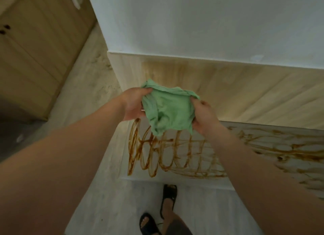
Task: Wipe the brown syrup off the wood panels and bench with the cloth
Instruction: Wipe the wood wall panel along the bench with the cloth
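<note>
Seemingly a home interior: pale wood panels [245,94] below a white plastered wall [192,21], a built-in bench [284,129], cupboard doors [35,50], and black slippers [169,194] on a pale floor [108,208].

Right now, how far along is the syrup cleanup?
The wood panel shows only a faint brown smear, so it looks mostly wiped. In hand: the left hand and right hand grip the green cloth, bunched above the bench. Left: thick syrup loops cover the bench, plus that smear.

The cloth [168,110] hides the fingers of the left hand [134,105] and right hand [204,118] and some syrup [175,154], while the surface [306,135] and one sandal [149,225] are cut off by the edges.
</note>
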Motion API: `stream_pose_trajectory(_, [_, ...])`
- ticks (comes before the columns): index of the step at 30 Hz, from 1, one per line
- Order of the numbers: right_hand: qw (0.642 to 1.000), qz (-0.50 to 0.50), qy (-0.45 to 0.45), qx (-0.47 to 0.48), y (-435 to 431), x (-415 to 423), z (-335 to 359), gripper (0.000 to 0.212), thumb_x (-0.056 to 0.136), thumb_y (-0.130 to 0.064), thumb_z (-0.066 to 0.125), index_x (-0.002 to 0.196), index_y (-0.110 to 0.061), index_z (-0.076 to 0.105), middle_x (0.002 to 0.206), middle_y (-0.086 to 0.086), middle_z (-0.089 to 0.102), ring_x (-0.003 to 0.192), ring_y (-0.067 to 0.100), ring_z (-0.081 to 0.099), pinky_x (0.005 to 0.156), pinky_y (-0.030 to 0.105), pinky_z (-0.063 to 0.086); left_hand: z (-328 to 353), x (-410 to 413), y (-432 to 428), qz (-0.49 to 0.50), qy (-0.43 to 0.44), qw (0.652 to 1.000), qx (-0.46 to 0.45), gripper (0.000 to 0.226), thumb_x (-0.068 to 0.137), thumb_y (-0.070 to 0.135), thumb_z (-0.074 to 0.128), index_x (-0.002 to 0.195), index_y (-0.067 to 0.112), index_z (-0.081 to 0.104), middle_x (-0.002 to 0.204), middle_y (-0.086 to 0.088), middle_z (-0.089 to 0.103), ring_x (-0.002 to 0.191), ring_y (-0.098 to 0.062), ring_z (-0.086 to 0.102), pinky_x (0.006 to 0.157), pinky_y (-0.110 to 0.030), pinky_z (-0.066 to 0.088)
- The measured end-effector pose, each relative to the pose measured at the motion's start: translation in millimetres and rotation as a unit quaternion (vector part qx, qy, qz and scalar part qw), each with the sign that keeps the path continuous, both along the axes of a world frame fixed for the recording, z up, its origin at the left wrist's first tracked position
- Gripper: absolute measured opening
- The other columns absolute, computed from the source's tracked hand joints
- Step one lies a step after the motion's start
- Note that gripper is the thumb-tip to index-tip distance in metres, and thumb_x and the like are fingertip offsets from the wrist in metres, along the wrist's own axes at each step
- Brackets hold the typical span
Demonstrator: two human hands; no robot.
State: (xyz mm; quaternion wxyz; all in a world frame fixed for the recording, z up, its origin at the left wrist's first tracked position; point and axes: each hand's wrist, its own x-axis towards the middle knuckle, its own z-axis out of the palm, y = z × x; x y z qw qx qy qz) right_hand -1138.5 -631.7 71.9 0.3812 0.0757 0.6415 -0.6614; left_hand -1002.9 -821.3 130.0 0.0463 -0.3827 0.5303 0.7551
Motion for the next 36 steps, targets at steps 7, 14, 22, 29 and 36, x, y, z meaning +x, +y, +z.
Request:
stream_pose_trajectory(7, [0.993, 0.069, -0.017, 0.092, -32.9, -39.4, -26.7, 0.07, 0.089, -0.07, 0.058, 0.133, -0.015, 0.059, 0.122, 0.005, 0.071, 0.102, 0.023, 0.073, 0.077, 0.038, 0.063, -6.0, -60.7, -17.6, -0.061, -0.134, 0.987, -0.069, 0.064, 0.105, 0.064, 0.033, 0.132, 0.011, 0.057, 0.116, -0.007, 0.073, 0.101, -0.023, 0.073, 0.078, -0.034, 0.06])
stream_pose_trajectory(14, [0.99, 0.106, -0.069, 0.058, -46.2, -56.2, -31.3, 0.06, 0.099, -0.064, 0.053, 0.13, -0.014, 0.065, 0.119, 0.007, 0.076, 0.109, 0.027, 0.073, 0.1, 0.043, 0.056, -23.9, -80.3, -63.4, -0.123, -0.208, 0.958, -0.157, 0.061, 0.101, 0.072, 0.032, 0.124, 0.02, 0.054, 0.114, -0.006, 0.071, 0.102, -0.026, 0.071, 0.094, -0.045, 0.058])
stream_pose_trajectory(22, [0.992, 0.118, -0.042, -0.002, -55.8, -33.9, -35.3, 0.074, 0.087, -0.029, 0.073, 0.152, -0.022, 0.038, 0.137, 0.019, 0.06, 0.114, 0.03, 0.068, 0.09, 0.04, 0.057, -32.7, -60.3, -120.1, -0.377, -0.147, 0.857, -0.319, 0.087, 0.087, 0.036, 0.075, 0.153, 0.036, 0.02, 0.127, -0.005, 0.06, 0.107, -0.026, 0.065, 0.09, -0.037, 0.055])
stream_pose_trajectory(29, [0.811, 0.413, 0.263, 0.321, -81.4, 19.9, -14.6, 0.04, 0.094, -0.045, 0.072, 0.13, -0.028, 0.064, 0.129, -0.005, 0.051, 0.111, 0.018, 0.058, 0.094, 0.035, 0.05, -49.8, -27.8, -169.3, -0.609, -0.101, 0.575, -0.536, 0.038, 0.09, 0.043, 0.072, 0.117, 0.016, 0.071, 0.107, 0.002, 0.06, 0.097, -0.019, 0.056, 0.085, -0.032, 0.049])
stream_pose_trajectory(36, [0.99, 0.089, 0.107, 0.013, -76.2, 29.8, -8.7, 0.049, 0.07, -0.028, 0.081, 0.1, 0.01, 0.072, 0.124, 0.014, 0.067, 0.114, 0.032, 0.064, 0.097, 0.043, 0.048, -21.9, -13.3, -200.8, -0.406, -0.03, 0.869, -0.281, 0.055, 0.059, 0.052, 0.08, 0.104, 0.02, 0.077, 0.108, 0.005, 0.071, 0.105, -0.019, 0.065, 0.097, -0.037, 0.051])
